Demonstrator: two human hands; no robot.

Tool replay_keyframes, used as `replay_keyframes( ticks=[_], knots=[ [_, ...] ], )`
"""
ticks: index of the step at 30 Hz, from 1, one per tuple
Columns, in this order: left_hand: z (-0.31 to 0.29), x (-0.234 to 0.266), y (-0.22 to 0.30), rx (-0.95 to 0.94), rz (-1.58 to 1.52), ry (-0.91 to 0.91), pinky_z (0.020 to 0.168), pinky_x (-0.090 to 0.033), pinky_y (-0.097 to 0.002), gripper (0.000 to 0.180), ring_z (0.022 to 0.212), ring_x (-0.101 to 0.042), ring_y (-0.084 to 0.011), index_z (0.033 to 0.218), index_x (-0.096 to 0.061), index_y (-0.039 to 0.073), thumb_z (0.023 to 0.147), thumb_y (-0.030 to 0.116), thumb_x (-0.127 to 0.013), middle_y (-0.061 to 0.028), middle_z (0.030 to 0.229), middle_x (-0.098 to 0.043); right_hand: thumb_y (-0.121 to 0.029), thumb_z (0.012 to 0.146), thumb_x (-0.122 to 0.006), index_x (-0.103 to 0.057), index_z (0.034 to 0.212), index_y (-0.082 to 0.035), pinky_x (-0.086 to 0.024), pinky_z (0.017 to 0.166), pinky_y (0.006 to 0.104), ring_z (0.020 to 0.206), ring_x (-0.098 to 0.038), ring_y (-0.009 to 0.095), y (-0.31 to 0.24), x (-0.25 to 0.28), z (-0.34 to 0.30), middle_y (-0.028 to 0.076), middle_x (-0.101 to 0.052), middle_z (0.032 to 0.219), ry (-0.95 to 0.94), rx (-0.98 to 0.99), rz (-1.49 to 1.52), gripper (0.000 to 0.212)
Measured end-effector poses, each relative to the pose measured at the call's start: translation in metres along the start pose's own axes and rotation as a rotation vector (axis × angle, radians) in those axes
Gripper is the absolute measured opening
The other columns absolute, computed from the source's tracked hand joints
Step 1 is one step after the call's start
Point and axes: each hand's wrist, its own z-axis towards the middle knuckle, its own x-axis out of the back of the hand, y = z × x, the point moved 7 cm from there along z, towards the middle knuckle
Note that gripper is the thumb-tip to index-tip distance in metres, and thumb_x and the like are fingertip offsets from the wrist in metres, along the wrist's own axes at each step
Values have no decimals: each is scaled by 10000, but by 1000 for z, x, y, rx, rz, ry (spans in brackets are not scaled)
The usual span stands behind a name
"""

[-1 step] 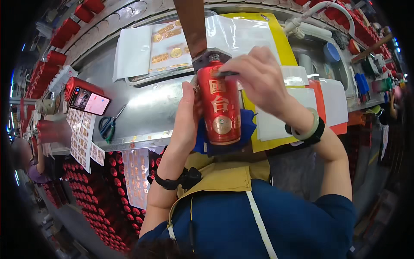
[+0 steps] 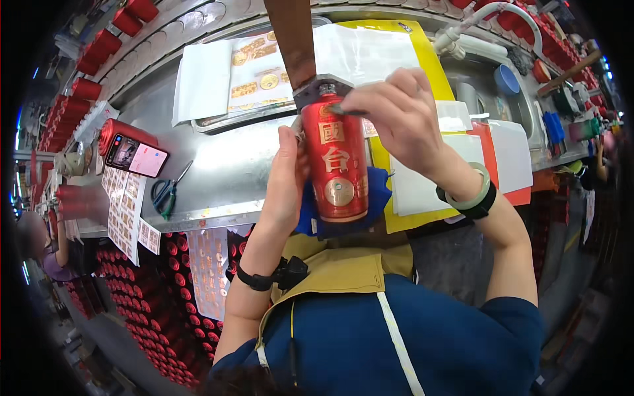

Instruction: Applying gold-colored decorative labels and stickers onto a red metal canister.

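A red bottle (image 2: pixel 337 165) with gold characters and a round gold emblem lies on a blue cloth (image 2: pixel 378 198), its neck pointing away from me. My left hand (image 2: pixel 285 168) is closed around the bottle's left side, with the thumb along it and the other fingers mostly hidden. Pinched in my right hand (image 2: pixel 399 115) is a small dark flat tool (image 2: pixel 345 111), which meets a gold mark near the bottle's shoulder. A brown upright post with a dark bracket (image 2: pixel 305 94) stands just behind the neck.
Sticker sheets (image 2: pixel 254 72) lie on a tray at the back. Scissors (image 2: pixel 165 196), a phone (image 2: pixel 137 155) leaning on a red bottle, and label sheets (image 2: pixel 123 204) are to the left. White papers (image 2: pixel 432 171) on a yellow folder and a sink (image 2: pixel 489 82) are to the right.
My right hand and the dark tool have shifted very slightly at the bottle's shoulder. My left hand and the bottle look nearly the same.
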Motion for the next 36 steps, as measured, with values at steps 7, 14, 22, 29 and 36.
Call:
replay_keyframes(
  ticks=[7,14,22,29,36],
  knots=[
    [10,0,-9,33,-25,9,1061,-431,-382,791,1148,-582,-186,1393,-498,23,1046,695,-266,-111,1270,-624,-157,777,-786,-742,1039,-150,-495,731,320,759,-639,152,-72,-2,-35,7,-725,935,-266,173,399,266],
    [-1,-5,-2,-4,65,-19,1113,-388,-393,856,1311,-511,-211,1526,-391,9,1046,699,-227,-125,1426,-557,-108,813,-737,-718,952,-154,-437,748,358,731,-568,198,25,2,26,-40,-674,852,109,10,-170,147],
    [-27,-19,32,-758,1169,78,1005,-493,-472,635,1249,-532,-459,1340,-635,-2,874,408,-770,-346,1429,-444,-66,835,-760,-716,1022,-85,-468,765,371,823,-639,269,27,32,11,54,-697,894,139,-261,60,193],
    [-3,-12,46,-739,1179,-4,853,-560,-429,610,1021,-640,-324,1310,-674,75,780,311,-862,-211,1331,-493,-29,848,-749,-701,1067,-53,-504,785,377,854,-665,296,32,37,-1,100,-708,938,156,-397,148,225],
    [38,23,34,-552,833,28,781,-555,-379,399,899,-647,-299,1228,-679,-36,923,215,-736,-171,1131,-584,-34,815,-776,-726,1065,-70,-502,788,369,839,-668,276,15,33,7,82,-721,911,113,-288,103,257]
  ],
)
